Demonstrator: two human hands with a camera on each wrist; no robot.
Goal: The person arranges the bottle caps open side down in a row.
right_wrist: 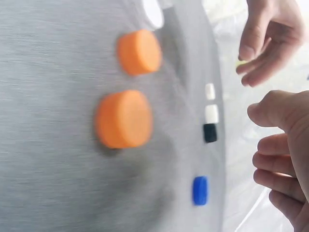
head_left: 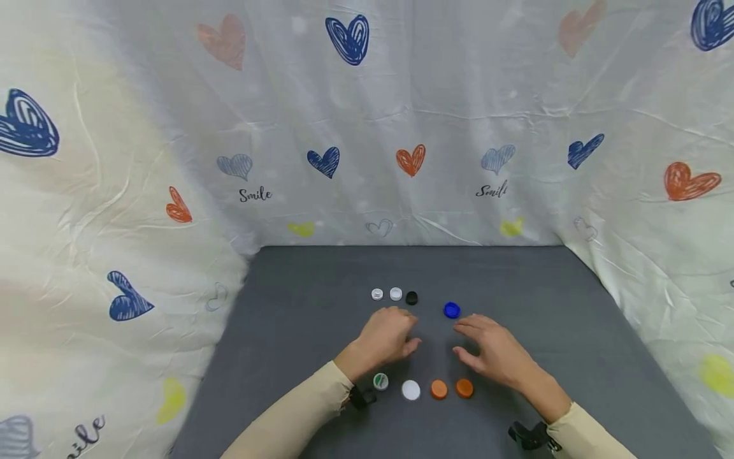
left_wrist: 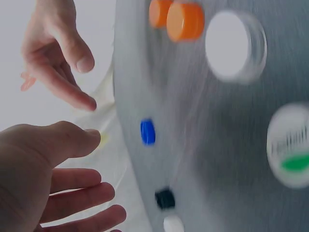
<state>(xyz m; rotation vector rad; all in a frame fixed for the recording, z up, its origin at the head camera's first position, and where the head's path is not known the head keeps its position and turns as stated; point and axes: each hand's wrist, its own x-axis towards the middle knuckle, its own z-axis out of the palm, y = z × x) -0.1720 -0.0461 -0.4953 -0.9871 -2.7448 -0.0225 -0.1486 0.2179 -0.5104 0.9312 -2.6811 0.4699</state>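
Note:
My left hand (head_left: pixel 387 335) hovers over the middle of the grey table, fingers relaxed and holding nothing. Facing it, my right hand (head_left: pixel 493 350) is also relaxed, with no object between thumb and fingers. Just beyond the right fingertips lies a blue bottle cap (head_left: pixel 452 310). A black cap (head_left: pixel 411 298) and two small white caps (head_left: pixel 395 294) sit in a row past the left hand. Nearer to me, a white cap with green print (head_left: pixel 381 382), a larger white cap (head_left: pixel 411 390) and two orange caps (head_left: pixel 439 389) form another row below the hands.
The grey table (head_left: pixel 298 299) ends at a white curtain (head_left: pixel 367 191) printed with hearts, which hangs at the back and along both sides. Dark wrist camera mounts (head_left: pixel 527 437) are strapped at both sleeves, the left one close to the green-printed cap.

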